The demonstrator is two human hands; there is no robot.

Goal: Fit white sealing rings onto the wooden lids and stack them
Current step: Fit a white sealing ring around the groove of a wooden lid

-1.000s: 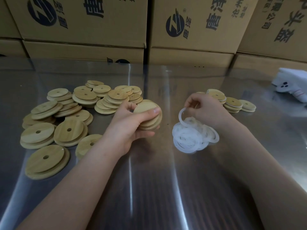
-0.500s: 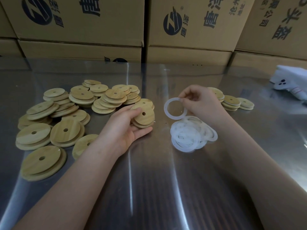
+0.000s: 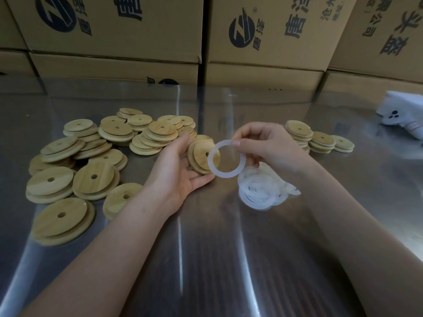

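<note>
Thumb and forefinger of the right hand (image 3: 267, 145) pinch a white sealing ring (image 3: 225, 175), held up just in front of a small stack of wooden lids (image 3: 199, 156) that the left hand (image 3: 180, 170) grips in its curled fingers. A heap of loose rings (image 3: 261, 193) lies on the shiny desk (image 3: 229, 259) beneath the right hand. Scattered lids (image 3: 91, 156) spread at left, short lid stacks (image 3: 320, 140) stand at right, and printed cartons (image 3: 114, 30) line the back.
</note>
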